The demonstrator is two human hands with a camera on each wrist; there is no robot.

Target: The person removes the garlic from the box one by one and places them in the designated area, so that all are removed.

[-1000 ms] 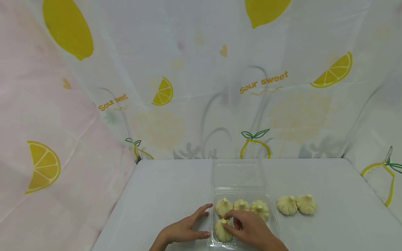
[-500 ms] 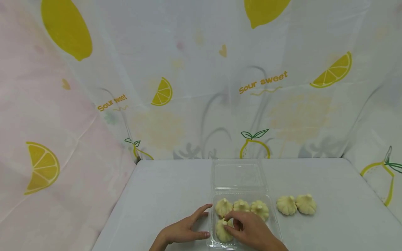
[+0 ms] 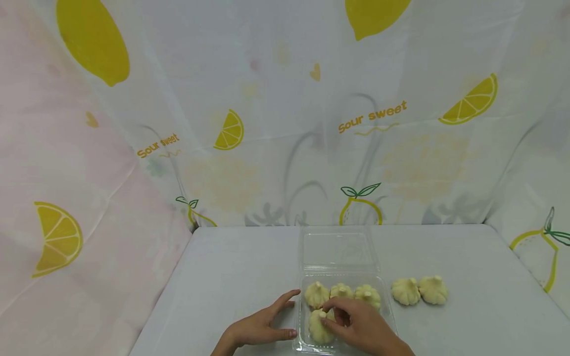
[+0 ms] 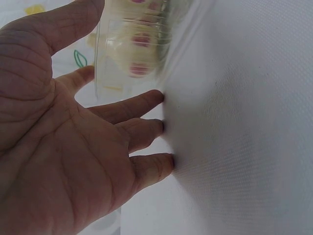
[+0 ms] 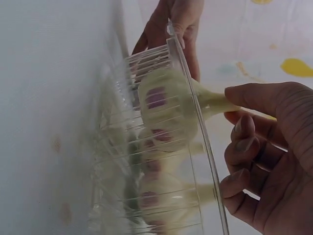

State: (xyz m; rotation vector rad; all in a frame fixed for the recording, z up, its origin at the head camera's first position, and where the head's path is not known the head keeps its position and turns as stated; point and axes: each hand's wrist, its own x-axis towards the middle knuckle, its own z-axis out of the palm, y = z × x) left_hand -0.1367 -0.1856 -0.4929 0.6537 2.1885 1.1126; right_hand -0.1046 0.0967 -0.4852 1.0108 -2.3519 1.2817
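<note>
My right hand (image 3: 362, 324) pinches the stem of a pale garlic bulb (image 3: 319, 332) between thumb and forefinger. That bulb (image 5: 164, 105) is inside a clear plastic clamshell box (image 5: 208, 147), at its near left part. Three more garlic bulbs line the box's far side, the left one (image 3: 317, 295) beside the middle one (image 3: 341, 290) and the right one (image 3: 367, 295). Along the box's left wall, my left hand (image 3: 262, 324) rests with fingers spread. In the left wrist view, several fingertips of the left hand (image 4: 93, 132) touch the table and nothing is held.
Two garlic bulbs lie touching on the white table to the right of the box, a left one (image 3: 406, 291) and a right one (image 3: 433, 290). The box's lid (image 3: 339, 248) lies folded back, away from the person. A lemon-print cloth (image 3: 276, 123) hangs behind the table.
My right hand has shifted slightly to the right, and the garlic bulb it pinches has moved right with it inside the box. The left hand stays by the box's left wall.
</note>
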